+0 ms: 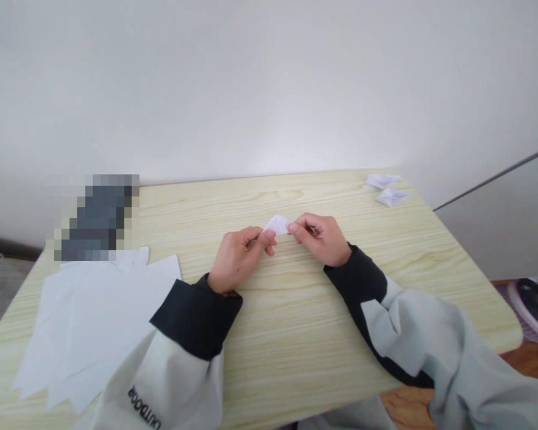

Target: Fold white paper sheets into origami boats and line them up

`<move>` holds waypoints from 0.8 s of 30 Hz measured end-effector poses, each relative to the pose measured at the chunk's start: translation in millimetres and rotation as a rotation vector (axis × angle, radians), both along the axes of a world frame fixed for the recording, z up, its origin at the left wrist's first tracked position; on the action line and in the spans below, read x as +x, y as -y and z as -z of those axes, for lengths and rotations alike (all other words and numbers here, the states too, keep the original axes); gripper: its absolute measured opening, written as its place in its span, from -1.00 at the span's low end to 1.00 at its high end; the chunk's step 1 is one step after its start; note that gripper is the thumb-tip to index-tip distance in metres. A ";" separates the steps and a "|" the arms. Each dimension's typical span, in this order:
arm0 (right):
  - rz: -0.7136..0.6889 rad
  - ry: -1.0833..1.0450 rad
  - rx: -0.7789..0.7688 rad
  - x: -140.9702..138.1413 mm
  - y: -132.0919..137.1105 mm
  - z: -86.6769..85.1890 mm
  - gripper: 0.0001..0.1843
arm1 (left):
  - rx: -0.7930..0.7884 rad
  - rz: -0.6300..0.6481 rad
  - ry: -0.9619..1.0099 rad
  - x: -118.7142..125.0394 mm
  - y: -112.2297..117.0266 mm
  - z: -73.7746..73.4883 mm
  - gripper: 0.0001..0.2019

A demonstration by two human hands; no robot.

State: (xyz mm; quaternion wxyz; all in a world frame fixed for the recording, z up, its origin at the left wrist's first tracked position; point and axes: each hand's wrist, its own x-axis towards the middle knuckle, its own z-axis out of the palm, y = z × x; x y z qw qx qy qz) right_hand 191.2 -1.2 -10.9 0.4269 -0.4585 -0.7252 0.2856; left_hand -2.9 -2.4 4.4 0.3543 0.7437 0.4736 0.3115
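Observation:
A small folded piece of white paper (277, 224) is held just above the light wooden table (296, 322), near its middle. My left hand (240, 258) pinches the paper's left end with thumb and fingers closed. My right hand (320, 239) pinches its right end the same way. Both wrists rest on or close to the tabletop. Both arms wear grey sleeves with black cuffs.
A loose stack of white paper sheets (94, 322) lies at the table's left. A blurred dark object (96, 221) sits behind the sheets. Two small folded paper shapes (388, 188) lie at the far right corner. A white wall stands behind the table.

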 end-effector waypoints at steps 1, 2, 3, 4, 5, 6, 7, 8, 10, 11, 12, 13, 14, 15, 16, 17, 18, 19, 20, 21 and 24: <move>-0.009 -0.010 -0.026 0.3 0.1 0.5 -0.66 | -0.004 0.007 0.014 -0.9 -0.3 -0.1 -0.61; -0.022 -0.015 -0.049 0.7 0.2 0.9 -0.64 | -0.012 0.010 0.029 -1.7 -0.5 -0.2 -0.61; -0.040 -0.016 -0.066 1.2 0.1 1.3 -0.62 | -0.024 0.011 0.044 -2.3 -0.6 -0.2 -0.61; -0.059 -0.015 -0.072 1.9 0.0 1.6 -0.61 | -0.039 0.014 0.061 -2.7 -0.6 -0.3 -0.62; -0.078 -0.011 -0.070 2.6 -0.2 1.8 -0.61 | -0.055 0.022 0.080 -2.9 -0.6 -0.4 -0.61; -0.094 -0.007 -0.061 3.3 -0.5 1.8 -0.61 | -0.064 0.034 0.098 -2.9 -0.5 -0.4 -0.61; -0.109 -0.005 -0.049 3.8 -0.8 1.6 -0.61 | -0.063 0.046 0.109 -2.7 -0.5 -0.4 -0.61; -0.128 -0.003 -0.036 4.2 -1.1 1.4 -0.62 | -0.053 0.057 0.114 -2.4 -0.7 -0.2 -0.62; -0.172 0.002 -0.002 4.2 -1.6 0.7 -0.64 | -0.018 0.061 0.114 -1.5 -1.2 0.7 -0.68; -0.195 0.005 0.018 3.9 -1.7 0.4 -0.65 | -0.002 0.054 0.112 -1.1 -1.5 1.5 -0.71; -0.214 0.006 0.037 3.4 -1.7 0.1 -0.67 | 0.007 0.047 0.113 -0.7 -1.8 2.4 -0.72; -0.228 0.006 0.053 2.9 -1.6 -0.1 -0.68 | 0.011 0.040 0.118 -0.5 -2.1 3.3 -0.73; -0.237 0.006 0.066 2.4 -1.4 -0.3 -0.68 | 0.012 0.035 0.123 -0.2 -2.2 4.0 -0.73; -0.244 0.009 0.073 2.1 -1.2 -0.4 -0.68 | 0.013 0.032 0.123 0.0 -2.2 4.4 -0.73; -0.252 0.014 0.074 2.0 -0.8 -0.6 -0.69 | 0.014 0.028 0.120 0.1 -2.1 4.6 -0.74; -0.260 0.020 0.072 2.0 -0.5 -0.7 -0.70 | 0.016 0.025 0.113 0.2 -1.9 4.5 -0.74; -0.270 0.027 0.066 2.2 -0.1 -0.8 -0.72 | 0.019 0.024 0.104 0.3 -1.7 4.2 -0.73; -0.278 0.034 0.059 2.5 0.2 -0.9 -0.73 | 0.020 0.025 0.098 0.3 -1.6 3.9 -0.73; -0.283 0.041 0.054 2.8 0.4 -1.1 -0.75 | 0.019 0.029 0.093 0.3 -1.5 3.6 -0.73; -0.284 0.048 0.053 3.0 0.6 -1.3 -0.77 | 0.017 0.034 0.088 0.2 -1.6 3.5 -0.72; -0.274 0.079 0.071 3.0 0.7 -1.8 -0.77 | 0.009 0.045 0.069 -0.6 -2.4 4.0 -0.70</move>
